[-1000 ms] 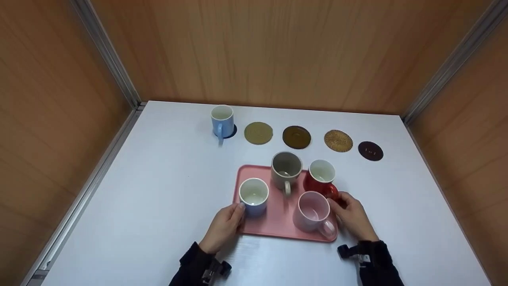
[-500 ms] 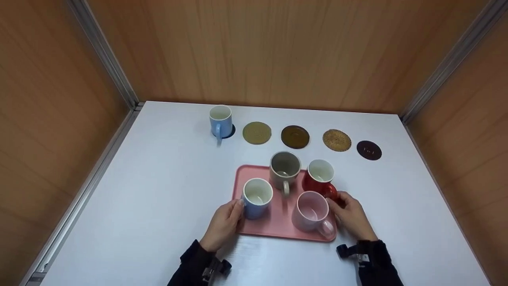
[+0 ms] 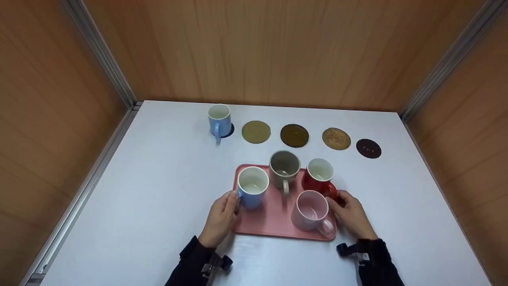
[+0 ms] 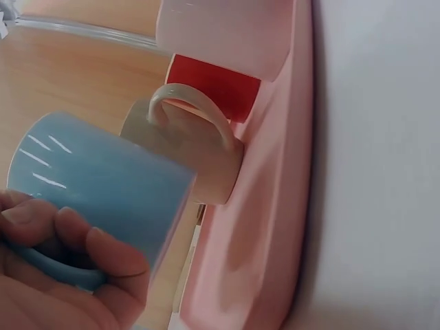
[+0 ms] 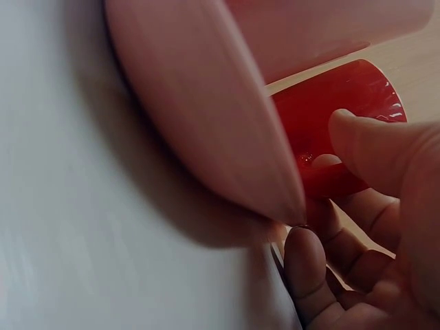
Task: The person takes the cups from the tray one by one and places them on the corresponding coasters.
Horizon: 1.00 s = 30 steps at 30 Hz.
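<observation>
My left hand [image 3: 219, 216] grips the handle of a blue mug [image 3: 252, 198] with a white inside. In the left wrist view this blue mug [image 4: 103, 182] is tilted and raised off the pink tray [image 4: 240, 240], fingers curled round its handle. My right hand [image 3: 354, 216] is at the tray's right edge, its thumb and fingers pinching the handle of a red mug [image 3: 312, 184]. The red mug [image 5: 330, 103] stands on the tray in the right wrist view. A grey-beige mug [image 3: 281, 181] and a pink mug [image 3: 305, 220] also stand upright on the tray.
Behind the tray, a light blue mug [image 3: 220, 126] stands on a dark coaster [image 3: 231, 130]. To its right lie an olive coaster [image 3: 256, 132], a brown coaster [image 3: 294, 135], a golden-brown coaster [image 3: 336, 138] and a dark maroon coaster [image 3: 368, 148]. Wooden panels [image 3: 254, 51] enclose the white table [image 3: 158, 190].
The blue mug has risen off the tray in my left hand, shifting first slightly right, then back left and away from me. My right hand stays at the red mug.
</observation>
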Each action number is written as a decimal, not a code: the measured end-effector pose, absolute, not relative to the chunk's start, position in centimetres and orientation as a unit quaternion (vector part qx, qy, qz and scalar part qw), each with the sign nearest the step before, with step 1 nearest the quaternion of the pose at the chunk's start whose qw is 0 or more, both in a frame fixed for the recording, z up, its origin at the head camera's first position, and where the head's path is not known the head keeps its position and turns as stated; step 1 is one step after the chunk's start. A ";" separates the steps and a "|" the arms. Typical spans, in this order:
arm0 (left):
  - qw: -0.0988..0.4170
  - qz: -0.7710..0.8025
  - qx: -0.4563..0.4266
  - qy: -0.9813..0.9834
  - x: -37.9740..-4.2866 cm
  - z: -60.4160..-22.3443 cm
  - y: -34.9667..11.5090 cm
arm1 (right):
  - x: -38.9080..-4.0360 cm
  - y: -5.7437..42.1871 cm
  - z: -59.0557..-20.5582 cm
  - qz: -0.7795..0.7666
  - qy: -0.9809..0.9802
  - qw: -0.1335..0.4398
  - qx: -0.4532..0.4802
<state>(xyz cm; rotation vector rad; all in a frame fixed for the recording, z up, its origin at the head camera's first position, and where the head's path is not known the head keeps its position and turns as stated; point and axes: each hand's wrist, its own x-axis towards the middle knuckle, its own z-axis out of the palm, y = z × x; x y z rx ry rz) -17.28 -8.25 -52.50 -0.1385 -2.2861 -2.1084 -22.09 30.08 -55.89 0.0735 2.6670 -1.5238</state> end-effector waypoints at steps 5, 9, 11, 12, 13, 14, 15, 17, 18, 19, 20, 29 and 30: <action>0.010 -0.715 -0.018 -0.699 -17.5 -52.3 -8.4 | -22.1 30.1 -55.9 -0.494 0.869 0.036 0.024; 0.022 -0.729 -0.010 -0.684 -17.9 -51.8 -8.5 | -22.1 30.1 -55.8 -0.496 0.867 0.038 0.024; 0.034 -0.731 -0.011 -0.681 -18.4 -51.5 -8.5 | -22.0 30.1 -55.7 -0.498 0.866 0.038 0.023; 0.041 -0.731 -0.013 -0.681 -18.7 -51.3 -8.6 | -22.0 30.0 -55.7 -0.498 0.866 0.037 0.022; 0.047 -0.731 -0.013 -0.680 -19.0 -51.1 -8.6 | -22.0 30.0 -55.7 -0.498 0.866 0.036 0.021; 0.055 -0.732 -0.014 -0.679 -19.4 -50.8 -8.7 | -22.0 30.0 -55.7 -0.499 0.866 0.036 0.021; 0.062 -0.734 -0.016 -0.676 -19.8 -50.6 -8.7 | -22.0 30.0 -55.7 -0.498 0.866 0.035 0.021; 0.072 -0.740 -0.017 -0.668 -21.0 -50.0 -8.8 | -22.0 30.0 -55.7 -0.497 0.867 0.033 0.021; 0.075 -0.743 -0.016 -0.665 -21.7 -49.7 -8.9 | -22.0 30.0 -55.8 -0.497 0.867 0.032 0.021; 0.077 -0.747 -0.014 -0.660 -22.5 -49.5 -8.9 | -22.1 30.0 -55.8 -0.497 0.867 0.032 0.021; 0.079 -0.752 -0.012 -0.654 -23.3 -49.2 -8.9 | -22.1 30.1 -55.8 -0.497 0.867 0.031 0.020; 0.080 -0.772 0.020 -0.630 -33.0 -48.9 -7.6 | -22.1 30.0 -55.8 -0.506 0.861 0.034 0.026; 0.081 -0.769 0.027 -0.634 -33.9 -49.0 -7.3 | -22.1 30.0 -55.8 -0.509 0.860 0.036 0.025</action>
